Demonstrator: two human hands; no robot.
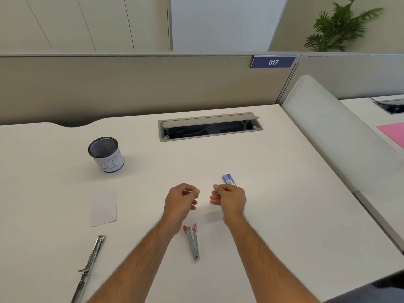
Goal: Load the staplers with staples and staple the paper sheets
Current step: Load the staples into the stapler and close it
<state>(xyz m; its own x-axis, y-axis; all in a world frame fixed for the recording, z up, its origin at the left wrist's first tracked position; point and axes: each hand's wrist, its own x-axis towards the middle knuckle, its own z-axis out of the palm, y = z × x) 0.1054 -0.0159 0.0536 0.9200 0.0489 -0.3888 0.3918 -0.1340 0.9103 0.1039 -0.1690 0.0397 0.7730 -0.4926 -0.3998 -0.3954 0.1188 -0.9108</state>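
Pink-tipped stapler [192, 240] lies opened flat near, between the forearms. Right hand [230, 199] seems to pinch something small, likely a staple strip; can't confirm. Left hand [181, 199] curled, contents unclear. Staple box [229, 179] just beyond. Advice: align strip with channel, legs down, slide in without bending it.

A blue plate [273, 62] on the top edge of the partition [131, 84] read "017" in white, while hand-drawn block letters on the paper wrapped round the mesh cup [106, 154] stayed too unclear to read.
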